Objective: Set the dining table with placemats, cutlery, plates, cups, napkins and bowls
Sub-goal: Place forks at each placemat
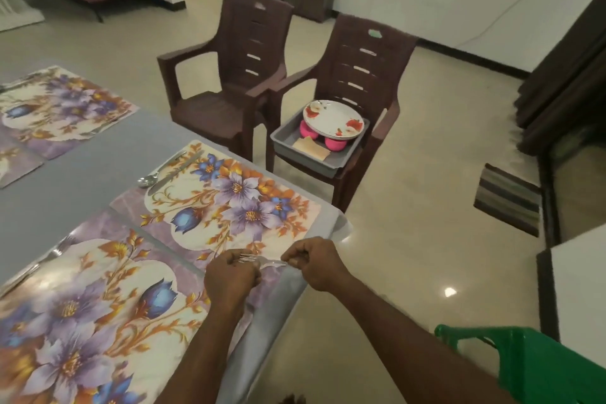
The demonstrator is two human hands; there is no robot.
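Steel forks (259,260) are gripped between both hands at about five o'clock on the tabletop (82,170): the left hand (231,275) curls around the tine ends, the right hand (314,267) pinches a handle. They hover over the near edge of a floral placemat (216,203). At eleven o'clock on that placemat lie a spoon (154,175) and a knife (173,172). Toward one o'clock, a brown chair (370,75) holds a grey tray (295,144) with plates (333,118), pink cups (308,131) and a napkin (311,146).
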